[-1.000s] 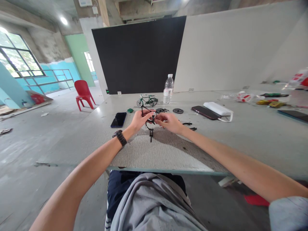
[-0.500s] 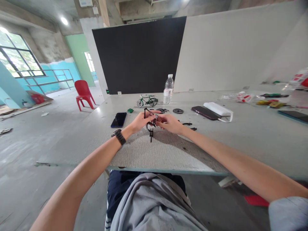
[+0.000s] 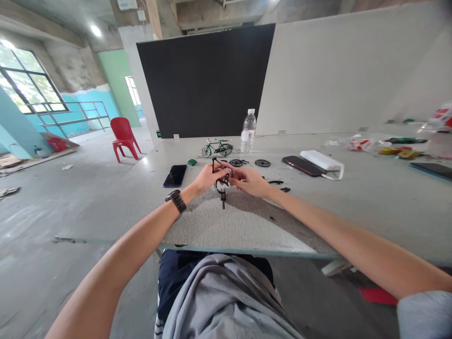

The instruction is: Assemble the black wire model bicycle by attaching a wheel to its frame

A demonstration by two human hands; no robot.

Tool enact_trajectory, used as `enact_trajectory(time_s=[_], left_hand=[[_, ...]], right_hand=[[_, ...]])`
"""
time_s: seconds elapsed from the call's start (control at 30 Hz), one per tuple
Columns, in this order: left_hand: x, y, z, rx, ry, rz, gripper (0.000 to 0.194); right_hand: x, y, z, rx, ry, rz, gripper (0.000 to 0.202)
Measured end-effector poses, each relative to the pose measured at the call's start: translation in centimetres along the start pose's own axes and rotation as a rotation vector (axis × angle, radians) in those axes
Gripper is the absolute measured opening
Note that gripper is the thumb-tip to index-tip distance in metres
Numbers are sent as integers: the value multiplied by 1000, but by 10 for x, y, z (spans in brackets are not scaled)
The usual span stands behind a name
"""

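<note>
My left hand (image 3: 207, 178), with a dark watch on its wrist, is closed around a black model bicycle frame (image 3: 223, 197). Part of the frame sticks up past the left thumb and another part hangs below the fingers. From the right, my right hand (image 3: 251, 181) pinches at the same frame, its fingertips meeting those of the left. A small round part shows between the fingertips, too small to name. Just beyond the hands lie black toy wheels (image 3: 262, 163). Several thin black parts (image 3: 275, 182) lie beside the right hand, partly hidden by it.
A green model bicycle (image 3: 216, 148) stands behind the hands, near a plastic bottle (image 3: 248, 132). A phone (image 3: 175, 176) and a small green piece (image 3: 192, 162) lie to the left. On the right are a dark phone (image 3: 304, 166), a white power bank (image 3: 320, 160) and plastic packaging (image 3: 359, 142).
The view has shifted very slightly. Both hands stay at the black frame, with no clear change in their grip.
</note>
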State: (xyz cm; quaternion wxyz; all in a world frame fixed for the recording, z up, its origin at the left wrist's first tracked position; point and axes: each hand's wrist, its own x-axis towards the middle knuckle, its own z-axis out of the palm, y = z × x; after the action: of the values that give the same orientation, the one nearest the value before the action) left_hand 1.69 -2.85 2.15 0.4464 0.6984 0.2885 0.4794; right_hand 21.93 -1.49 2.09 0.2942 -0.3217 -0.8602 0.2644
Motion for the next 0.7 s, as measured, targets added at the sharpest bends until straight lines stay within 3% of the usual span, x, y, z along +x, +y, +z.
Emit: enact_trajectory(time_s=[0.2,0.3,0.43,0.53,0.6,0.7], left_hand=[[3,-2,-3,-54,92,-1,17],[3,-1,-4,-47,134,-18,16],[3,-1,-4,-16,195,-48,14],[4,-4,-4,-16,224,-57,14],[5,-5,-4,-22,234,-55,14],[5,-5,-4,-21,261,-53,14]], right_hand=[[-1,-3,-1,84,128,39,45],[2,3,-14,-97,198,42,45],[2,21,-46,-441,254,130,31],[-3,36,-75,-585,198,207,26],[-7,43,-90,-630,92,282,26],[-12,47,-100,-667,-32,360,30]])
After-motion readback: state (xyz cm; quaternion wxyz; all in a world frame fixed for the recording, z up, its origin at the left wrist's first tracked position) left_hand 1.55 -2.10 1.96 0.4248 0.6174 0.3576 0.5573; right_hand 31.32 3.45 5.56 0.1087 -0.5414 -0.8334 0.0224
